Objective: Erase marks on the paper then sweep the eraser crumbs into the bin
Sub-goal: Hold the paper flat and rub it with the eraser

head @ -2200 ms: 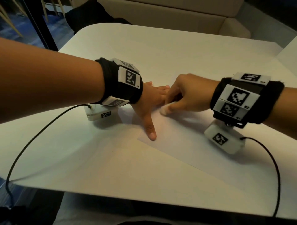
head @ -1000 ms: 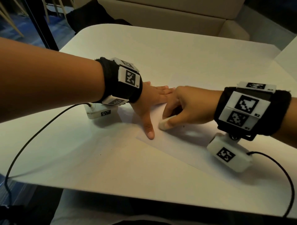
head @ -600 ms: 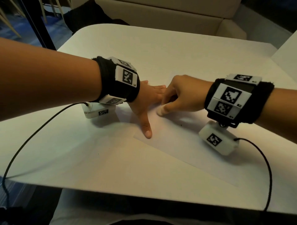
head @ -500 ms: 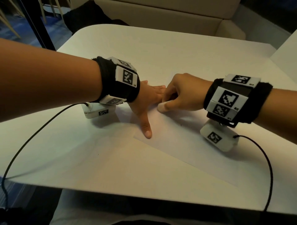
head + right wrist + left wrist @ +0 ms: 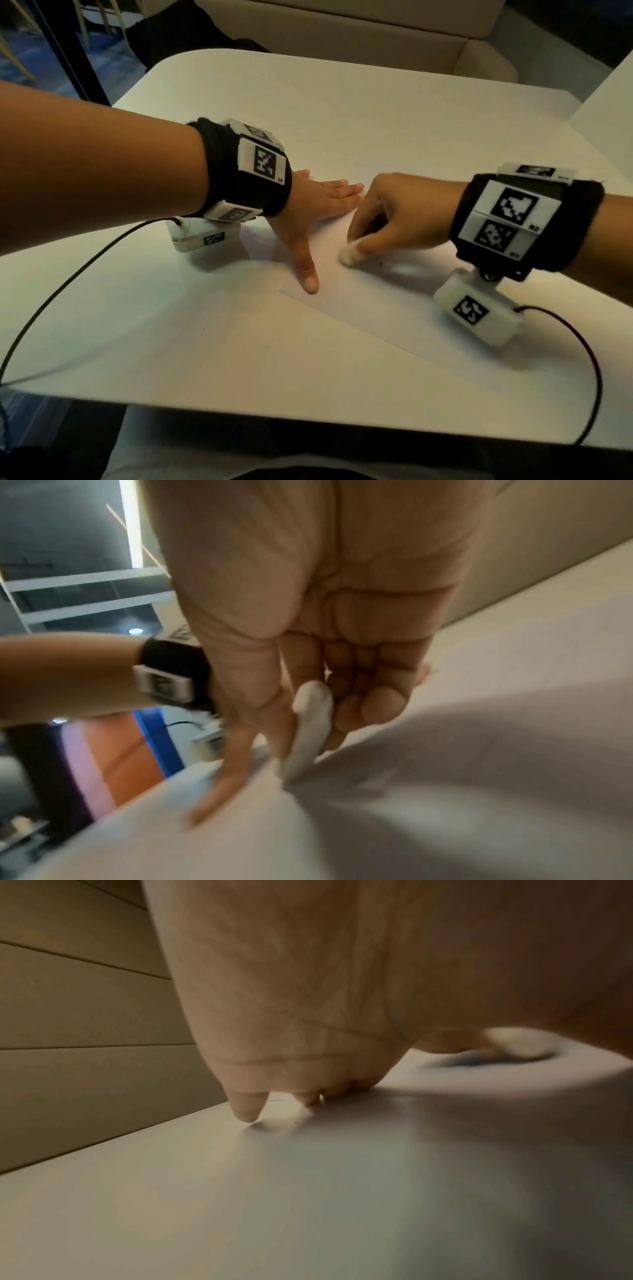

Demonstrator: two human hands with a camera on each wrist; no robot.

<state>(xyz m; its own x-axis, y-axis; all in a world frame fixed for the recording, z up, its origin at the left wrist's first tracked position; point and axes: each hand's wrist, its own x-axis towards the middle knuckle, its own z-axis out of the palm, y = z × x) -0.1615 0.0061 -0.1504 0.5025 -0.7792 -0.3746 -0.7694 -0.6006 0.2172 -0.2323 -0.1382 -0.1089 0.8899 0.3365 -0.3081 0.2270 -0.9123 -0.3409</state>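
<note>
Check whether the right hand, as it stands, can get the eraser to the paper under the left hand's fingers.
Probably not. The left hand lies flat on the paper, its fingers covering that patch. The right hand pinches the eraser on open paper beside the left thumb; the patch stays blocked until the left hand shifts.

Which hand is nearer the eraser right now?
Right. The right hand pinches the eraser against the paper; the left hand presses flat beside it, apart.

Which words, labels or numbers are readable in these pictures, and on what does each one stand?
"L4": large white marker tag on the black left wristband.
"R2": middle white marker tag on the black right wristband.
The small labels on the other marker tags are too blurred to read.
</note>
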